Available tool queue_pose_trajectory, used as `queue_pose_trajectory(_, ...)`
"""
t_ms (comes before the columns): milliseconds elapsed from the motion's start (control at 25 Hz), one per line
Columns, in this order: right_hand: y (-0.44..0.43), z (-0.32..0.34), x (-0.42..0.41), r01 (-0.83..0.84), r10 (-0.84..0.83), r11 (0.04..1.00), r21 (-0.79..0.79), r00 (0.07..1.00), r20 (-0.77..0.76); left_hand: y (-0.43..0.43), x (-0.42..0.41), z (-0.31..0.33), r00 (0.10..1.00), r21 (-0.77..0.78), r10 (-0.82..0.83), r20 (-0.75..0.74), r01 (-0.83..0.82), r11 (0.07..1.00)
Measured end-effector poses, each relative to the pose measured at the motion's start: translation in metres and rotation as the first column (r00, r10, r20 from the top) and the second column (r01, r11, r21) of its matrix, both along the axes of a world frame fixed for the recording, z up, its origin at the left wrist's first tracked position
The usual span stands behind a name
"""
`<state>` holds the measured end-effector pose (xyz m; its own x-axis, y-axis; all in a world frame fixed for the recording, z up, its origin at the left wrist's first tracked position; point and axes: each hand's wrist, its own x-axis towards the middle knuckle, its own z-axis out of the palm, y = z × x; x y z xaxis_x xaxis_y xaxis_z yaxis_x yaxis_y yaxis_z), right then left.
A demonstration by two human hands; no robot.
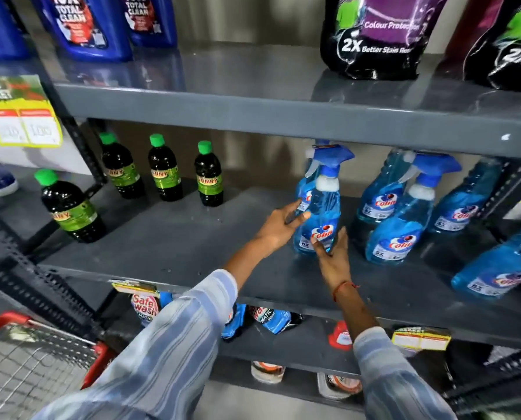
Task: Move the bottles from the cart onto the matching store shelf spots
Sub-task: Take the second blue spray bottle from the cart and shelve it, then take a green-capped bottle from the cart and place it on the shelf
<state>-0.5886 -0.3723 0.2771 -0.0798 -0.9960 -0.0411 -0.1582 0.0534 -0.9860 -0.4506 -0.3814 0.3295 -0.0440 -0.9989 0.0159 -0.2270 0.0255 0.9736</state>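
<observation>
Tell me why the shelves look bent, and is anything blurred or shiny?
Head view: the wide-angle lens bows the grey metal shelf edge and tilts the green-capped dark bottles; the glossy black-and-purple detergent pouches catch glare; the red-rimmed wire cart and striped sleeves smear toward the frame's edges.

Black detergent pouches upper shelf; price tag left.

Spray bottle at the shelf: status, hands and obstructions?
Left hand open beside the spray bottle, right hand open at its base. Bottle upright on the middle shelf. Nothing blocking.
</observation>
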Motion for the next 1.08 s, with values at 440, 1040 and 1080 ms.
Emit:
queue_pose_trajectory(440, 0.143, -0.006, 0.196, -0.453, 0.462, 0.887, -0.091, 0.873, 0.158, 0.203, 0.192, -0.038, 0.815, -0.003, 0.551, -0.181, -0.561, 0.828)
queue_pose_trajectory(1040, 0.323, -0.201, 0.486, -0.775, 0.975, 0.048, 0.63, -0.101, -0.198, 0.484, 0.418, -0.279, 0.317, 0.695, 0.934, 0.164, -0.709, 0.119)
queue_pose_trajectory(1080, 0.329, -0.217, 0.495, -0.713, 0.956, 0.004, 0.701, -0.203, -0.212, 0.488, 0.422, -0.293, 0.354, 0.712, 0.915, 0.193, -0.692, 0.118)
